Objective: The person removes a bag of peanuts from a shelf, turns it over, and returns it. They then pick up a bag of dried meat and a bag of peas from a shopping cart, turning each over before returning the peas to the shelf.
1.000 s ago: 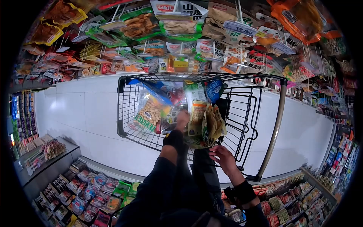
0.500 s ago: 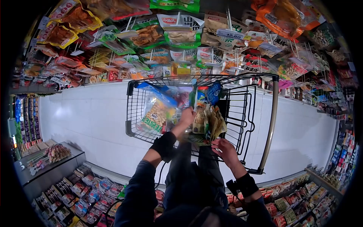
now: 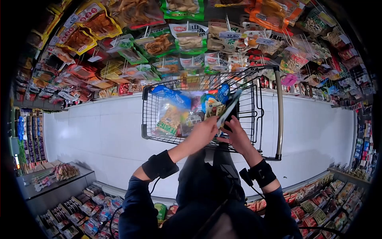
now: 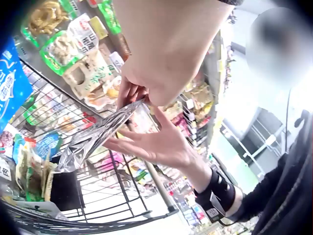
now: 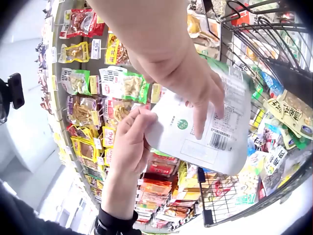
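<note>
A flat snack pouch (image 3: 231,106) is raised over the shopping cart (image 3: 144,130), its white printed back with a barcode showing in the right wrist view. My left hand (image 3: 203,133) pinches one lower corner of it between thumb and fingers. Spread fingers of my right hand (image 5: 195,90) lie against the pouch's white back (image 5: 225,159). From the left wrist side, its silvery gusset (image 4: 98,137) faces the camera. Below, in the cart, lie a clear bag of peanuts (image 3: 170,117), a blue bag (image 3: 172,96) and several other snack packs.
Racks of hanging snack packets (image 3: 190,40) rise along the cart's far side. The cart's handle (image 3: 279,119) is on the right. Low shelves of packets (image 3: 93,205) run behind me, and a grey counter (image 3: 85,175) with bundled skewers stands at left.
My left hand has come up out of the cart with the pouch and moved right, towards my right hand. My right hand has risen from the near rim to the pouch.
</note>
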The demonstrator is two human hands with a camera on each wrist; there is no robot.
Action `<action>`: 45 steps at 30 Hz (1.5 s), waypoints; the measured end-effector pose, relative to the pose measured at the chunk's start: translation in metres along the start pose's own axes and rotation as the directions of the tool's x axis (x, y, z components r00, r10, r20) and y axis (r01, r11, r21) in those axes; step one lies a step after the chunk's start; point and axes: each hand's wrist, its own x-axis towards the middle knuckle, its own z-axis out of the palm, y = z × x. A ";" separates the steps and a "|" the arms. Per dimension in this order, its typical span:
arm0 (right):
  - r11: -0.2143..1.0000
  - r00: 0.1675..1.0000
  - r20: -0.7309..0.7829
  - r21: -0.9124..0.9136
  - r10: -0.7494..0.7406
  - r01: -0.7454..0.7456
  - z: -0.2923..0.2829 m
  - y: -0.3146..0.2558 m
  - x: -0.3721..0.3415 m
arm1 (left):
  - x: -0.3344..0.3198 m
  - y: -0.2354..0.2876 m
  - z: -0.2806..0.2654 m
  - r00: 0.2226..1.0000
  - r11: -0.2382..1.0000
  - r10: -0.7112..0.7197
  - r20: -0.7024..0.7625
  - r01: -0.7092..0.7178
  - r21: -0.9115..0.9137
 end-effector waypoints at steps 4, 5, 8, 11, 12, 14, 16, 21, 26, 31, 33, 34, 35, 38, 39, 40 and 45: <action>0.977 0.979 0.164 0.197 -0.118 0.085 0.003 0.007 -0.016 | -0.031 0.030 0.007 0.940 0.825 0.315 0.129 -0.339 0.453; 0.970 0.974 0.179 0.225 -0.139 0.097 0.005 0.009 -0.020 | -0.038 0.032 0.011 0.913 0.772 0.390 0.117 -0.394 0.499; 0.952 0.959 0.198 0.269 -0.205 0.147 0.016 0.009 -0.032 | -0.053 0.045 0.014 0.824 0.553 0.547 0.151 -0.491 0.673; 0.947 0.959 0.137 0.243 -0.247 0.209 0.020 0.014 -0.040 | -0.065 0.052 0.015 0.759 0.434 0.633 0.151 -0.510 0.743; 0.941 0.960 0.120 0.259 -0.253 0.216 0.024 0.014 -0.044 | -0.067 0.054 0.013 0.738 0.409 0.659 0.147 -0.515 0.754; 0.929 0.962 0.080 0.292 -0.262 0.229 0.036 0.011 -0.056 | -0.068 0.058 0.009 0.693 0.361 0.707 0.140 -0.524 0.771; 0.929 0.955 0.057 0.258 -0.291 0.267 0.039 0.013 -0.059 | -0.073 0.059 0.007 0.695 0.350 0.702 0.158 -0.529 0.773; 0.914 0.933 0.084 0.252 -0.349 0.319 0.026 0.013 -0.059 | -0.075 0.077 -0.016 0.766 0.609 0.633 0.109 -0.581 0.540; 0.922 0.934 0.050 0.189 -0.354 0.339 0.011 0.000 -0.070 | -0.057 0.069 -0.080 0.869 0.890 0.435 -0.236 -0.376 0.259; 0.913 0.909 0.096 0.097 -0.405 0.396 0.012 -0.014 -0.090 | -0.055 0.047 -0.091 0.994 0.853 0.045 -0.104 -0.092 -0.515; 0.908 0.902 0.115 0.111 -0.416 0.405 0.011 -0.018 -0.094 | -0.061 0.045 -0.093 0.998 0.778 0.044 0.049 -0.003 -0.629; 0.905 0.898 0.126 0.119 -0.422 0.409 0.011 -0.020 -0.095 | -0.064 0.043 -0.092 0.995 0.767 0.028 0.094 0.039 -0.641; 0.901 0.895 0.122 0.128 -0.430 0.415 0.013 -0.021 -0.096 | -0.066 0.039 -0.089 0.990 0.755 0.013 0.139 0.081 -0.651; 0.895 0.882 0.162 0.122 -0.443 0.428 0.011 -0.024 -0.097 | -0.070 0.041 -0.087 0.982 0.767 0.041 0.183 0.086 -0.636; 0.894 0.879 0.168 0.112 -0.447 0.433 0.009 -0.025 -0.096 | -0.070 0.038 -0.088 0.976 0.802 0.042 0.212 0.094 -0.590; 0.889 0.873 0.166 0.108 -0.458 0.445 0.009 -0.025 -0.097 | -0.069 0.034 -0.089 0.970 0.834 0.042 0.240 0.098 -0.542; 0.876 0.858 0.181 0.094 -0.482 0.473 0.013 -0.029 -0.096 | -0.067 0.024 -0.084 0.967 0.773 0.008 0.256 0.156 -0.615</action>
